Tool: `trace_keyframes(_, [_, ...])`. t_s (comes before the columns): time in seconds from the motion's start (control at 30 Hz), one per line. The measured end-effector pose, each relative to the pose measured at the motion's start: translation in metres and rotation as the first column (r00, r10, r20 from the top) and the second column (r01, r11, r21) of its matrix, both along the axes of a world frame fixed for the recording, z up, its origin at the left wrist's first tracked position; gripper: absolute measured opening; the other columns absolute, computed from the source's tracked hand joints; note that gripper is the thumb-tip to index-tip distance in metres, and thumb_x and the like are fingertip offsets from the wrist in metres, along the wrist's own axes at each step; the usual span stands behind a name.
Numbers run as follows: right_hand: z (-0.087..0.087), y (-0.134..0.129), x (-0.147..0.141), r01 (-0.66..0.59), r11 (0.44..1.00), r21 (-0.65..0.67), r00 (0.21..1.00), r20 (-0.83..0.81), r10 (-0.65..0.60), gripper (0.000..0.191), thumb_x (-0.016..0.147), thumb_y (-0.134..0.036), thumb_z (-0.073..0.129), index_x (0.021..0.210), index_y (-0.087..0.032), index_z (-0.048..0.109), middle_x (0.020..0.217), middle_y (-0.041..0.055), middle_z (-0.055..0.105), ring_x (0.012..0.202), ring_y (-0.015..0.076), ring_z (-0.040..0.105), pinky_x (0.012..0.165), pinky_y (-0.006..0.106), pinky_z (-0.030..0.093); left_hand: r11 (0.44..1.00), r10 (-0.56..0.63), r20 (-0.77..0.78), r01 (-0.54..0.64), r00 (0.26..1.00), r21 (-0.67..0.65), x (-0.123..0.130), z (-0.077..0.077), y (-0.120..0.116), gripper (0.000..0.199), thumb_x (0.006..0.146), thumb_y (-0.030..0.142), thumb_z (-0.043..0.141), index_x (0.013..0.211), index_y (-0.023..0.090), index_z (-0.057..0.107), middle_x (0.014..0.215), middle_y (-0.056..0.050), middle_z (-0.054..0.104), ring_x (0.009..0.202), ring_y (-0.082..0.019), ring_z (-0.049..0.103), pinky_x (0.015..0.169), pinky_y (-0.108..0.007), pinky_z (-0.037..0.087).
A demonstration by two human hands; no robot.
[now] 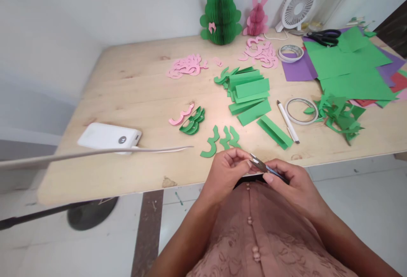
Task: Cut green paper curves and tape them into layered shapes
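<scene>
My right hand (291,184) grips a pair of scissors (260,165) with a dark handle, close to the table's front edge. The grey blades point left, toward my left hand (227,171). The fingers of that hand are pinched together at the blade tips, and whatever they hold is too small or hidden to name. Just beyond it lie scalloped green paper cut-outs (210,143). Farther left are a folded green scalloped piece (192,121) and a pink scalloped strip (182,114). Folded green paper strips (252,88) are piled up ahead of my hands.
A green paper rabbit (220,18) and a pink one (257,18) stand against the wall beside a white fan (298,8). Pink cut-outs (187,65), tape rolls (301,111), a white pen (288,122), coloured sheets (349,63) and a white power bank (108,136) lie around.
</scene>
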State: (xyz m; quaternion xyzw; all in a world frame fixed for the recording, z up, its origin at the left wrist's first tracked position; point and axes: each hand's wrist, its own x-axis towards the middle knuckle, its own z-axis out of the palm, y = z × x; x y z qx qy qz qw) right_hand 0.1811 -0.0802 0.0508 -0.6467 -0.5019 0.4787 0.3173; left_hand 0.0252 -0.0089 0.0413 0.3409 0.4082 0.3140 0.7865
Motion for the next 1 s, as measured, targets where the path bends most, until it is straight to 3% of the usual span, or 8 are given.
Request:
trace_keyframes(0.6, [-0.0011, 0.0002, 0.0015, 0.012, 1.0, 0.029, 0.999, 0.041, -0.013, 0.024, 0.085, -0.037, 0.055, 0.091, -0.02, 0.07, 0.081, 0.002, 0.071, 0.074, 0.018, 0.063, 0.065, 0.027, 0.049, 1.0, -0.017, 0.001, 0.017, 1.0, 0.024, -0.0077, 0.0046, 0.0034, 0.013, 0.068, 0.023, 0.074, 0.066, 0.014, 0.064, 0.062, -0.003, 0.069, 0.06, -0.013, 0.064, 0.066, -0.025, 0.052])
trace_keyframes(0.8, [-0.0006, 0.0013, 0.0014, 0.017, 1.0, 0.009, 0.999, -0.03, -0.016, 0.025, 0.085, -0.039, 0.056, 0.092, -0.02, 0.07, 0.083, 0.0028, 0.071, 0.075, 0.0178, 0.063, 0.068, 0.027, 0.049, 1.0, -0.019, 0.006, 0.019, 1.0, 0.016, -0.0082, 0.0039, 0.0025, 0.015, 0.068, 0.024, 0.074, 0.066, 0.014, 0.064, 0.063, -0.004, 0.07, 0.061, -0.013, 0.065, 0.067, -0.025, 0.052])
trace_keyframes(0.9, [-0.0013, 0.0018, 0.0012, 0.041, 0.999, -0.009, 0.993, -0.111, -0.042, 0.028, 0.083, -0.043, 0.057, 0.089, -0.019, 0.07, 0.071, 0.0018, 0.066, 0.067, 0.0157, 0.06, 0.062, 0.026, 0.048, 1.0, -0.015, 0.001, 0.015, 1.0, 0.002, -0.0077, 0.0031, 0.0024, 0.014, 0.068, 0.025, 0.074, 0.066, 0.014, 0.064, 0.065, -0.004, 0.07, 0.061, -0.014, 0.065, 0.067, -0.026, 0.052])
trace_keyframes(1.0, [-0.0049, 0.0005, 0.0018, 0.1, 0.994, -0.034, 0.981, -0.162, -0.104, 0.032, 0.084, -0.047, 0.057, 0.085, -0.018, 0.07, 0.054, -0.0025, 0.053, 0.05, 0.0106, 0.048, 0.049, 0.022, 0.041, 0.999, -0.041, 0.015, 0.041, 0.999, -0.003, -0.007, 0.0027, 0.0021, 0.015, 0.068, 0.026, 0.074, 0.066, 0.014, 0.065, 0.066, -0.005, 0.07, 0.063, -0.014, 0.065, 0.068, -0.026, 0.053])
